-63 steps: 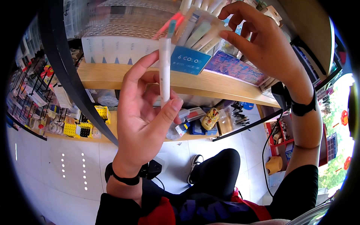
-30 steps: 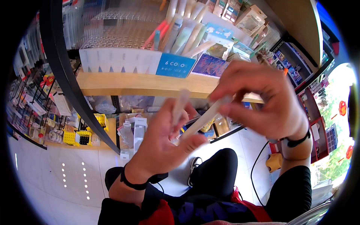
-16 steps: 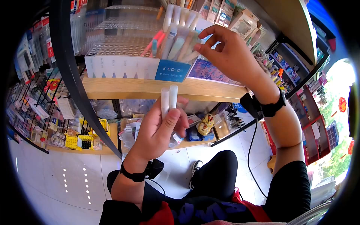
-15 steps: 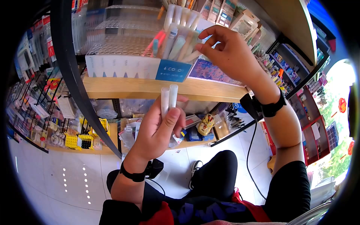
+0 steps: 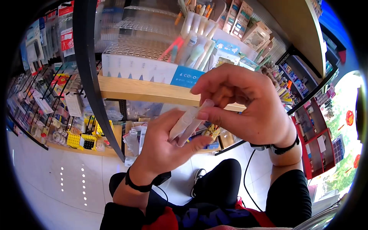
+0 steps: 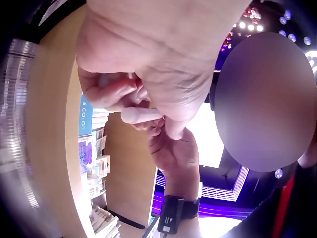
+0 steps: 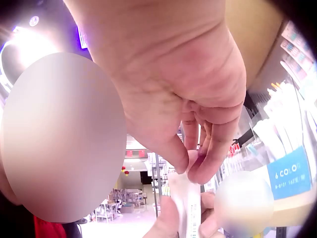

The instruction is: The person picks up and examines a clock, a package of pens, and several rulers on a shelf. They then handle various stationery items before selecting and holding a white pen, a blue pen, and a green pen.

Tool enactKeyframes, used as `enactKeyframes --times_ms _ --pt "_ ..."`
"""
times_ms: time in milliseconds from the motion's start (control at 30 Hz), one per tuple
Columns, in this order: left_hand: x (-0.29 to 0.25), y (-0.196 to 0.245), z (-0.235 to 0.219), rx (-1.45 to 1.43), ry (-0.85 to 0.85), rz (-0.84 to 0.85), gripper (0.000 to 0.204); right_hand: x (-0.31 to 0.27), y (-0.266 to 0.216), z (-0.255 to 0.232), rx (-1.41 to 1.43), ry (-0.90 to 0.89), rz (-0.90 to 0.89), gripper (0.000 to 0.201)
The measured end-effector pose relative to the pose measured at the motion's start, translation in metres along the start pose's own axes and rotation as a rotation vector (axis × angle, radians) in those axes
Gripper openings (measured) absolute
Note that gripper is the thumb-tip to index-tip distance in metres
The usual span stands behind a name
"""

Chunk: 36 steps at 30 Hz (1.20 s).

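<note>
In the head view my left hand (image 5: 163,147) holds slim white pens (image 5: 183,123) side by side, tilted up to the right in front of the shelf. My right hand (image 5: 249,107) meets them from the other side, thumb and forefinger pinching the upper end of one pen. The right wrist view gives that pinch closely, a white pen (image 7: 193,213) with small print on its barrel running down between the left fingers. From the left wrist, a rounded pen end (image 6: 132,115) shows beside the left palm. How many pens are held is partly hidden by the fingers.
A display box (image 5: 186,76) lettered "6 COLOR" stands on the wooden shelf (image 5: 145,92), with several pale pens (image 5: 197,53) in it. A black shelf post (image 5: 90,76) rises at left. Small goods fill a lower shelf.
The left hand held one pen at first, then two upright. My right hand has come down from the display pens to pinch a pen end at the left hand. The view has shifted slightly.
</note>
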State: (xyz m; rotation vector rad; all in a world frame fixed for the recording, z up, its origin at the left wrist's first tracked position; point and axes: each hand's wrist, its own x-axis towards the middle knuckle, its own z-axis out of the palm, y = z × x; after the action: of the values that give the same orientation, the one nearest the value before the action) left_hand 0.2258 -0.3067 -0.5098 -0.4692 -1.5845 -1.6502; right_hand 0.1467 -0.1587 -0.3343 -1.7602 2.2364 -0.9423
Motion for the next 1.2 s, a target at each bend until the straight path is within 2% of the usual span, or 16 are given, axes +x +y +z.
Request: enactKeyframes --times_ms 67,133,200,267,400,500,600,667,733,800,867,933,967,1067,1133,1200 --pt "-0.006 -0.005 -0.003 -0.061 0.036 -0.097 0.026 0.008 0.004 -0.006 0.037 -0.04 -0.086 0.041" --pt "-0.006 -0.011 -0.014 -0.016 -0.036 -0.199 0.023 0.02 0.019 -0.013 0.067 0.106 -0.048 0.04" --pt "-0.005 -0.016 -0.011 -0.09 0.021 -0.133 0.028 0.039 0.037 -0.014 -0.229 0.315 -0.003 0.04" --pt "-0.004 -0.014 -0.016 -0.171 -0.008 -0.295 0.031 0.052 0.051 -0.007 -0.424 0.378 0.015 0.035" --pt "-0.003 -0.02 -0.01 -0.357 0.022 -0.303 0.049 0.061 0.064 0.002 -0.471 0.421 -0.06 0.035" --pt "-0.001 -0.017 -0.014 -0.356 -0.004 -0.322 0.051 0.063 0.064 0.0 -0.278 0.421 0.04 0.036" --pt "-0.001 -0.02 -0.012 -0.34 0.07 -0.319 0.051 0.06 0.064 -0.012 -0.367 0.495 -0.051 0.034" --pt "0.0 -0.022 -0.012 -0.336 0.123 -0.312 0.051 0.049 0.036 -0.023 -0.522 0.653 -0.124 0.028" --pt "0.0 -0.023 -0.011 -0.423 0.203 -0.338 0.05 0.03 0.009 -0.029 -0.266 0.667 -0.16 0.022" --pt "0.0 -0.023 -0.01 -0.408 0.201 -0.311 0.05 0.009 -0.012 -0.024 -0.226 0.593 -0.118 0.021" --pt "0.001 -0.021 -0.009 -0.395 0.192 -0.281 0.049 0.002 -0.019 -0.008 -0.283 0.274 -0.084 0.021" --pt "-0.003 -0.015 -0.01 -0.633 -0.001 -0.337 0.053 0.006 -0.007 0.008 -0.282 0.13 -0.096 0.021" --pt "-0.003 -0.011 -0.008 -0.65 0.019 -0.382 0.058 0.008 -0.006 0.017 -0.203 0.119 -0.001 0.018" --pt "-0.004 -0.019 -0.019 -0.719 -0.072 -0.442 0.057 0.015 0.008 0.013 -0.277 0.085 -0.013 0.022" --pt "-0.005 -0.024 -0.022 -0.705 -0.039 -0.449 0.056 0.03 0.035 0.008 -0.207 0.351 -0.069 0.03" --pt "-0.003 -0.024 -0.021 -0.693 -0.011 -0.457 0.055 0.043 0.044 0.004 -0.422 0.444 -0.023 0.024"
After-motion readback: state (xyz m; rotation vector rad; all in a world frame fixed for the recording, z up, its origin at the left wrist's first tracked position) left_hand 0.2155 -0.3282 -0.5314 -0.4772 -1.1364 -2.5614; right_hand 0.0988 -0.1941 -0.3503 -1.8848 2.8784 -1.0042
